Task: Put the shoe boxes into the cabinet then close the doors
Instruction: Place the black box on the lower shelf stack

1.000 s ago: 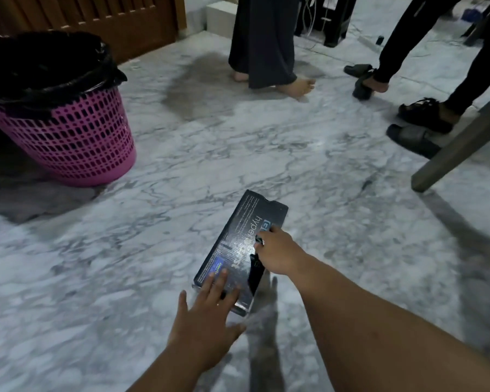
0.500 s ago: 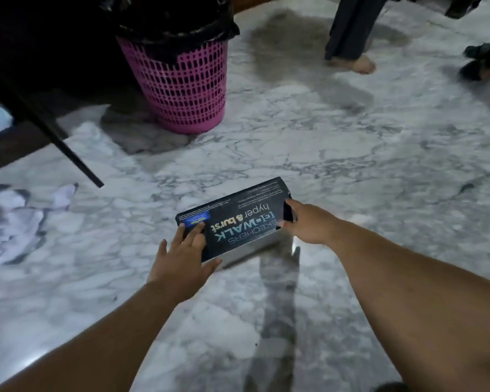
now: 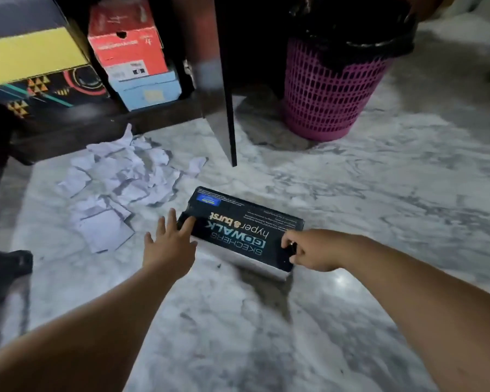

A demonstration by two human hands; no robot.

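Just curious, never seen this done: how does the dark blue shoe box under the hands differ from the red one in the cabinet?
The dark blue lettered shoe box is out on the marble floor with its broad printed face showing; the red cardboard shoe box is in the dark wooden cabinet, end facing out. The blue one has the left hand and right hand at its ends; the red sits on a pale blue box, untouched. Both are closed.

A single head-worn camera looks forward and steeply down at the marble floor (image 3: 351,193) from close range. The open cabinet (image 3: 153,120) lies toward 11 o'clock, the pink basket (image 3: 328,91) toward 1 o'clock.
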